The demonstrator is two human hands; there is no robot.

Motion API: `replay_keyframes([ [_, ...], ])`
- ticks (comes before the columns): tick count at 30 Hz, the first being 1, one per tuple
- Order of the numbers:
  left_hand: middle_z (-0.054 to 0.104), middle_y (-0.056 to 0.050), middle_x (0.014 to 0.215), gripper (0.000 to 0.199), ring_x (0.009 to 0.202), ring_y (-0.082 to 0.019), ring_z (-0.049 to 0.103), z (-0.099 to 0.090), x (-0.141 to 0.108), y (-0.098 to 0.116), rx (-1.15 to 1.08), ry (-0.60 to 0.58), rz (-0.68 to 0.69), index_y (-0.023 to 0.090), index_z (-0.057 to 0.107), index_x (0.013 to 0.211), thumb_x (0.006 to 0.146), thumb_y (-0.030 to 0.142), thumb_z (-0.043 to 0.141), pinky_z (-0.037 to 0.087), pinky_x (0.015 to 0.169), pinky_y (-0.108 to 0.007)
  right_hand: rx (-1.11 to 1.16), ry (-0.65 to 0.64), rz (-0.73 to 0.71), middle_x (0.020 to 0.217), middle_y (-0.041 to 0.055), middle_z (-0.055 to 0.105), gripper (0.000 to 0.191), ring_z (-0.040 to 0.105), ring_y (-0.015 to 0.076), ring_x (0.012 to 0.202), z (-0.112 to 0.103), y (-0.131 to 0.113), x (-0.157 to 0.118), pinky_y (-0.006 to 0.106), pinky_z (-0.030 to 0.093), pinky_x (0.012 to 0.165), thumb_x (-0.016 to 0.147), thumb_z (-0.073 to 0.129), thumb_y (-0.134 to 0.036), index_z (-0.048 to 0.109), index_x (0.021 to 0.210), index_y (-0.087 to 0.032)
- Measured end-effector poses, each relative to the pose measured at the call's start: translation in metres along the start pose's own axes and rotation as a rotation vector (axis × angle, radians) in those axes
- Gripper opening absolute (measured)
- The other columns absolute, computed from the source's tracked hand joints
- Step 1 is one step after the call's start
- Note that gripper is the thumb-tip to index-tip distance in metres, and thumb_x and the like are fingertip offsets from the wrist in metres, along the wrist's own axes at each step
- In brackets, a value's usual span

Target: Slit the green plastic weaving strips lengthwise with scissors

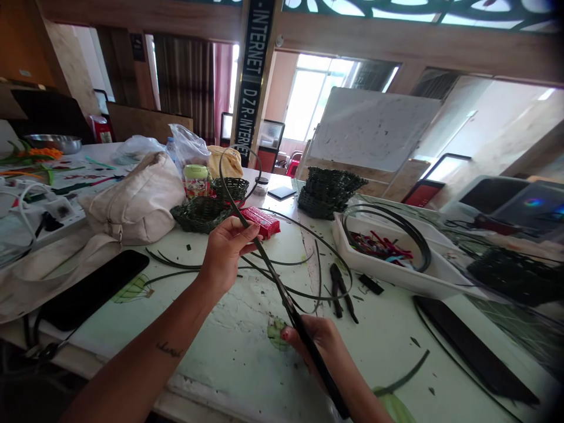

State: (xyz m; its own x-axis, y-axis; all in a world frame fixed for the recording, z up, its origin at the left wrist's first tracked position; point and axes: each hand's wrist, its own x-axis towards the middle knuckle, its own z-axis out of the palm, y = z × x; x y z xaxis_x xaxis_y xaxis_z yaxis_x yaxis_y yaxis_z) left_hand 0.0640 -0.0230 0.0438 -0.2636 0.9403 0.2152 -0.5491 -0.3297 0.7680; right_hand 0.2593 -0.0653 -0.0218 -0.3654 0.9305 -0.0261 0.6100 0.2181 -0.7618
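Note:
My left hand [226,251] pinches a dark green flat strip [264,257] between thumb and fingertips. The strip's far end curls up in a loop above that hand. My right hand [324,346] is closed around the black handles of what look like scissors [315,355]. Their narrow metal blades point up along the strip and meet it between my hands; whether they are closed on it I cannot tell. More thin strips lie in curves on the table beneath. Black-handled pliers [338,289] rest to the right of the blades.
A white tray [374,276] holds coiled strips [423,235] and colourful scraps. Dark woven baskets [326,191] stand behind, near a red packet [263,223]. On the left are a cream bag [136,202] and a black phone [94,288]. A black flat case [473,346] lies right.

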Motion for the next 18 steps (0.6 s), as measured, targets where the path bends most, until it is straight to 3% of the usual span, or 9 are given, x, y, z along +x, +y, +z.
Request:
replay_keyframes([
  [6,0.063,0.003,0.065,0.022,0.063,-0.009,0.063,0.0004,-0.0002,0.0000,0.000,-0.017,-0.005,0.015,0.055,0.066,0.064,0.018,0.076,0.051,0.060,-0.019,-0.021,0.080,0.001,0.050,-0.0055,0.017,0.050,0.020,0.0079,0.046,0.0034,0.0007,0.0003,0.023,0.014,0.041,0.074,0.053,-0.054,0.022,0.051,-0.022],
  [18,0.063,0.004,0.066,0.023,0.063,-0.009,0.062,0.0014,-0.0033,-0.0017,0.077,-0.019,-0.004,0.016,0.054,0.065,0.064,0.021,0.077,0.051,0.060,-0.020,0.047,-0.005,0.032,0.043,-0.0062,0.022,0.050,0.026,0.0080,0.039,-0.0003,-0.0002,0.0009,0.022,0.016,0.037,0.074,0.050,-0.061,0.027,0.052,-0.022],
])
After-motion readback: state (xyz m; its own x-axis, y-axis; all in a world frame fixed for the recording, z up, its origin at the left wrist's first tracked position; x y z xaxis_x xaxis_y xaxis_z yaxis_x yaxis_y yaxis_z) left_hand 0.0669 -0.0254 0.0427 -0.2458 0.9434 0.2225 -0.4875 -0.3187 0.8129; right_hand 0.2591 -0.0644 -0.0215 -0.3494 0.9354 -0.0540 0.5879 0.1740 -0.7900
